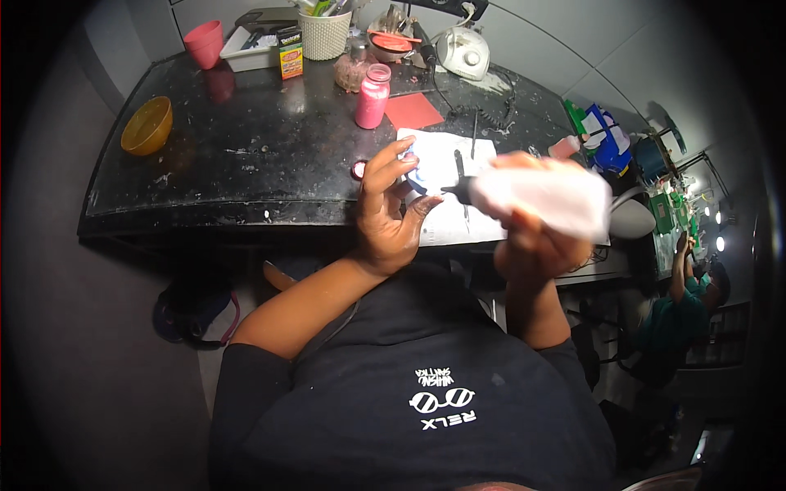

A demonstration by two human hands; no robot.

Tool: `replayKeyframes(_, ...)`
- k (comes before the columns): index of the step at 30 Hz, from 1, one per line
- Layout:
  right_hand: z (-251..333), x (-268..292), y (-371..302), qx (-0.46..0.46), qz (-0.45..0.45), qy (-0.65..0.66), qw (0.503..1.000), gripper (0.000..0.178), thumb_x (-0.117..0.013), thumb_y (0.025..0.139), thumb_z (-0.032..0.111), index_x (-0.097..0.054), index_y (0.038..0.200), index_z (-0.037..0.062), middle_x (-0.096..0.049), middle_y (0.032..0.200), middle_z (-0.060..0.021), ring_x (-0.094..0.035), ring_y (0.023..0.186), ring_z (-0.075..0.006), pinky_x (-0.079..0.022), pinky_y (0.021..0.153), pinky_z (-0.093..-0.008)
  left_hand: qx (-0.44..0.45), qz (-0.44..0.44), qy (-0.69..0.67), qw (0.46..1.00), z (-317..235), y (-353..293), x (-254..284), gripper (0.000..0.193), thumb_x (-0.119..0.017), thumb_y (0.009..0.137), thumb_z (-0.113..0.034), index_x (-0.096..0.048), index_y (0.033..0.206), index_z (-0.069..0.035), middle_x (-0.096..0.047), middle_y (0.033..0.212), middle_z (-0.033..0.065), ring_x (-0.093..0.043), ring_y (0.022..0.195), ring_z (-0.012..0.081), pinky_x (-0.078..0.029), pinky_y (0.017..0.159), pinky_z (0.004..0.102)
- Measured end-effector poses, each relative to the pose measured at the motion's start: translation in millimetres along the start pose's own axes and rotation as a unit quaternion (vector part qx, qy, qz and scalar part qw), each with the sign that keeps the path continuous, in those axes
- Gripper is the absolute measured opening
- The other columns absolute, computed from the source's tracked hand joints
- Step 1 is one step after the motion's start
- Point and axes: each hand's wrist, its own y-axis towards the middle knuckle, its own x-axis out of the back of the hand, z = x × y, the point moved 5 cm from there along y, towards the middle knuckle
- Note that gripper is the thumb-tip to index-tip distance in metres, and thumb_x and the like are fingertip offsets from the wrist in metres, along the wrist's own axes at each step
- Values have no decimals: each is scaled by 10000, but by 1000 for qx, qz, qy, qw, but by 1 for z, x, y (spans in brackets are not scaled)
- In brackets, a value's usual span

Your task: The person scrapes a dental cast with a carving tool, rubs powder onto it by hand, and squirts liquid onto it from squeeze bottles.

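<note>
My left hand (385,217) is closed around a small blue piece (416,176), pinched between its thumb and fingers; the glare off the paper behind makes its exact kind hard to read. My right hand (532,245) grips a whitish plastic squeeze bottle (544,196), tipped on its side and slightly blurred. Its black nozzle (460,191) points left at the blue piece, close to my left thumb; I cannot tell if they touch. Beneath both hands lies a white paper sheet (446,229), with a thin dark tool (474,135) on its far part.
A jar of pink powder (373,98) stands beyond my hands, beside a red square sheet (414,111). An orange bowl (147,127) sits at the left, a pink cup (205,43) behind it. A white corded device (463,53) stands at the back. Another person (679,315) works far right.
</note>
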Motion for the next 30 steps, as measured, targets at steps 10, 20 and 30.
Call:
replayKeyframes(10, -9, 0, 7, 37, -9, -32, 999, 227, -713, 857, 130, -676, 958, -71, -720, 868, -161, -670, 851, -300, -524, 815, -407, -4, 4, 9, 1000, -2, 1, 2, 563, -707, 833, 90, -432, 1302, -56, -406, 1432, 205, -502, 1240, 236, -500, 965, 333)
replayKeyframes(20, -18, -8, 12, 46, 83, -116, 989, 282, -709, 884, 175, -638, 995, -74, -701, 944, -169, -652, 886, -245, -505, 840, -353, -6, 6, 15, 1000, 2, 3, 2, 568, -708, 830, 94, -430, 1306, -45, -402, 1431, 204, -501, 1256, 248, -512, 968, 338)
replayKeyframes(30, -18, 3, 5, 0, -28, 11, 1000, 472, -686, 912, 172, -439, 1156, -147, -655, 956, -283, -653, 743, -257, -512, 637, -324, 5, -2, -13, 1000, 1, 3, 0, 554, -704, 839, 84, -431, 1301, -54, -399, 1429, 200, -503, 1251, 236, -529, 961, 330)
